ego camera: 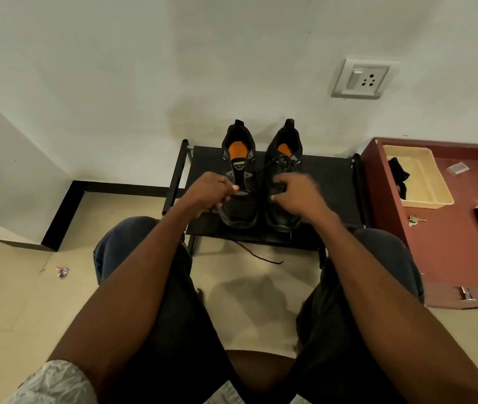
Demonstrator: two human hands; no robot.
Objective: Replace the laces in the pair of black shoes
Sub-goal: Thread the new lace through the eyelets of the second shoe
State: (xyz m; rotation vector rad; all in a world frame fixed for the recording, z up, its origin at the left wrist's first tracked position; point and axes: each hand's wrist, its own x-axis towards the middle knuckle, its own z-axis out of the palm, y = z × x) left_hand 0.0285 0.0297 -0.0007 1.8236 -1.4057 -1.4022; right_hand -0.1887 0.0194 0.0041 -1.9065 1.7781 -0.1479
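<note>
I see both black shoes (258, 182) mid-frame on a low rack (328, 182). My left hand (207, 193) pinches a lace (256, 253) that trails toward the floor; my right hand (296, 196) grips the right shoe's lacing. The lace looks limp and light, best held near its tip.

Two shoes (258, 176) side by side on a low rack (331, 182), tray (433, 182) on the table (450, 258) to its right
</note>
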